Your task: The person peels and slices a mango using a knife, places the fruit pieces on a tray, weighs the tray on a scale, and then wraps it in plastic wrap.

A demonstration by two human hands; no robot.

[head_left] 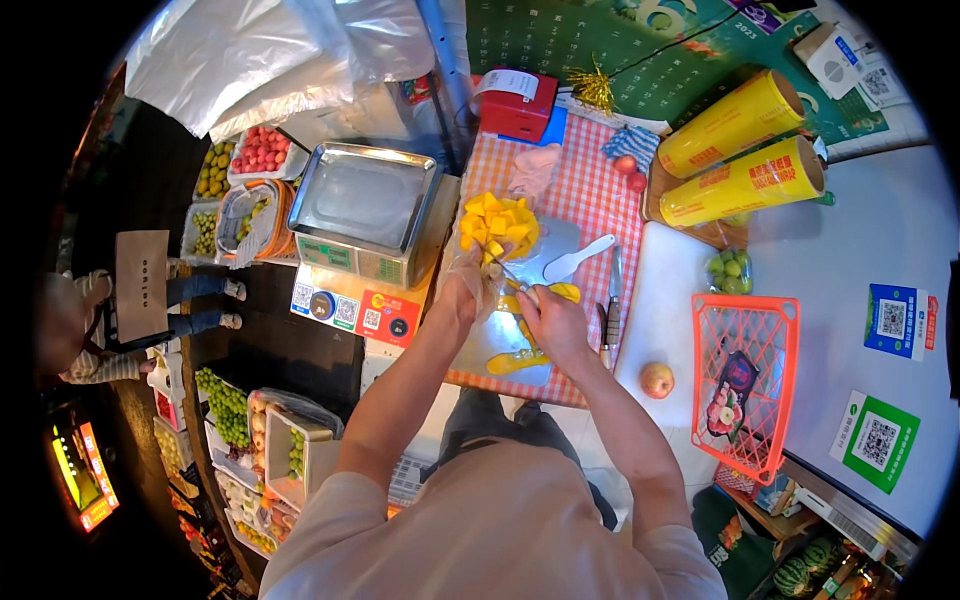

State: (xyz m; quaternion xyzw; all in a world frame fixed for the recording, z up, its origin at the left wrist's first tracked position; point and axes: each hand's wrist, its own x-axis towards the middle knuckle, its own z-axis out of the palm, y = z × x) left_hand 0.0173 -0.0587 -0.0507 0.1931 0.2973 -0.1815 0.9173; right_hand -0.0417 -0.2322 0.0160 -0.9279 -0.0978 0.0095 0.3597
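Note:
My left hand (462, 286), which seems to be in a clear plastic glove, curls its fingers beside a heap of yellow mango cubes (495, 222). What it grips is hidden. To its right, my right hand (550, 318) closes round a thin knife (506, 270) whose blade slants up-left toward the cubes. Mango peels (517, 361) lie on the greyish cutting board (556, 241) just below my hands. A white peeler-like tool or spatula (579, 258) rests across the board's right part. Beyond it, a second knife (614, 290) lies on the checked tablecloth (596, 200).
Left of the board stands a scale with a metal tray (366, 198). At right are an apple (657, 380), an orange plastic basket (789, 390), bagged green fruit (729, 271) and two yellow film rolls (742, 195). A red printer (515, 104) stands behind. A person (90, 330) is at far left.

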